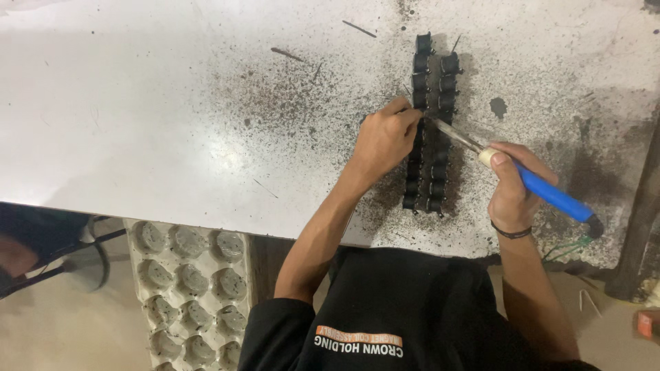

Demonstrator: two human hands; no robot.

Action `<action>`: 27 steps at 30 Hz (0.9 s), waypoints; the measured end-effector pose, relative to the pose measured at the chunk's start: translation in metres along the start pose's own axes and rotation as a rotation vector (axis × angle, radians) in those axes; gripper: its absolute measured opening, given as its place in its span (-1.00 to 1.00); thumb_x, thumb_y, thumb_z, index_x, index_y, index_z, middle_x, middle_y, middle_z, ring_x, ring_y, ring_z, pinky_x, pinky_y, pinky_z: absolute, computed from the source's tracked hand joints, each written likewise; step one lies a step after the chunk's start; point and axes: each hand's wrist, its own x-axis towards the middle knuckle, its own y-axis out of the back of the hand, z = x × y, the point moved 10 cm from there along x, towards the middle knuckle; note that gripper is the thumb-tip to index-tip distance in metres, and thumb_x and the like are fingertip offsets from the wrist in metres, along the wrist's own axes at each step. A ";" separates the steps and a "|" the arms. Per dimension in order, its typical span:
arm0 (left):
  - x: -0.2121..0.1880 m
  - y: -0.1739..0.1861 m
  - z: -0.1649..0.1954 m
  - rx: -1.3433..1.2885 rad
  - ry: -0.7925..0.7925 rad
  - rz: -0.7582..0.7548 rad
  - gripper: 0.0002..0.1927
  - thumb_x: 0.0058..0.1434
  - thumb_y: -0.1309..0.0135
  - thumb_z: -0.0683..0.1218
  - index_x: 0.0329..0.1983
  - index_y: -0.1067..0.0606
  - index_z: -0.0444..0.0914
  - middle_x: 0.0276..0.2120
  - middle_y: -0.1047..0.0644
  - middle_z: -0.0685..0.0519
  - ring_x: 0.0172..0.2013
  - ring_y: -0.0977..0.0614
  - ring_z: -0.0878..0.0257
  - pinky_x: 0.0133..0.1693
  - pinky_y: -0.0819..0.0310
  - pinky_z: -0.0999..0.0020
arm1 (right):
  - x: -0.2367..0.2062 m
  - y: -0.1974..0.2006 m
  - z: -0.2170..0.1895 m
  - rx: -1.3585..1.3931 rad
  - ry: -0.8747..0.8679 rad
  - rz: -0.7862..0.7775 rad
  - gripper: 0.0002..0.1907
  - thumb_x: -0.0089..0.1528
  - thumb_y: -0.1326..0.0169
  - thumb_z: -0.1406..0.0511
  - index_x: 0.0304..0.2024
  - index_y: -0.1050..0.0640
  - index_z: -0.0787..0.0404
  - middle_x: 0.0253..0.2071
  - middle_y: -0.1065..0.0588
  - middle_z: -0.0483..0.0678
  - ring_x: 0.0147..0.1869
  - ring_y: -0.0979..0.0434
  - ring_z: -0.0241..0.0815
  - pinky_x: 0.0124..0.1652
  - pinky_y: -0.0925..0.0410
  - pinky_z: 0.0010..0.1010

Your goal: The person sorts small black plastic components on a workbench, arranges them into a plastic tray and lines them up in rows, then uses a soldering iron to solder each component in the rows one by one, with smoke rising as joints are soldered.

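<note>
Near the front edge of the white counter [137, 124], toward its right side, two rows of small black components [432, 124] lie side by side, running away from the person. The left hand [382, 141] is curled with its fingertips pinched down on the left row about halfway along, steadying it. The right hand [512, 189] is closed around the blue handle of a soldering iron [543, 192], whose metal tip reaches in to meet the rows just beside the left fingertips. Judging by where the tip sits, the work is roughly at the middle of the rows; whether the pieces nearer or farther are finished cannot be told, as they all look alike. Dark soot-like specks stain the counter around the rows. Below the front edge, a moulded grey tray [189, 288] of round cups stands on the floor.
</note>
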 end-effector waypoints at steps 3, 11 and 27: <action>-0.001 -0.003 -0.004 0.011 0.008 -0.011 -0.92 0.17 -0.14 -0.24 -0.28 -0.62 -0.28 -0.29 -0.57 -0.02 -0.41 -0.67 -0.03 -0.34 -0.61 0.11 | -0.001 0.001 0.001 0.070 0.012 0.011 -0.77 0.35 -0.14 0.36 -0.02 -0.65 0.40 -0.13 -0.62 0.10 -0.14 -0.61 -0.21 -0.09 -0.42 -0.52; 0.015 0.003 0.018 0.151 -0.036 -0.103 -0.92 0.27 -0.07 -0.22 -0.22 -0.54 -0.34 -0.33 -0.55 -0.12 -0.47 -0.66 0.03 -0.44 -0.61 0.17 | 0.021 0.020 0.005 0.257 0.041 -0.021 -0.75 0.32 -0.14 0.35 -0.06 -0.64 0.45 -0.20 -0.62 0.07 -0.17 -0.60 -0.21 -0.10 -0.41 -0.51; 0.012 0.003 0.005 0.249 -0.021 0.110 -0.65 0.19 -0.08 -0.33 -0.03 -0.65 -0.17 -0.21 -0.55 -0.02 -0.36 -0.68 0.16 -0.46 -0.60 0.34 | 0.026 -0.001 0.008 -0.005 0.144 -0.003 -0.70 0.33 -0.16 0.26 -0.07 -0.64 0.42 -0.24 -0.59 0.07 -0.21 -0.53 -0.22 -0.17 -0.35 -0.46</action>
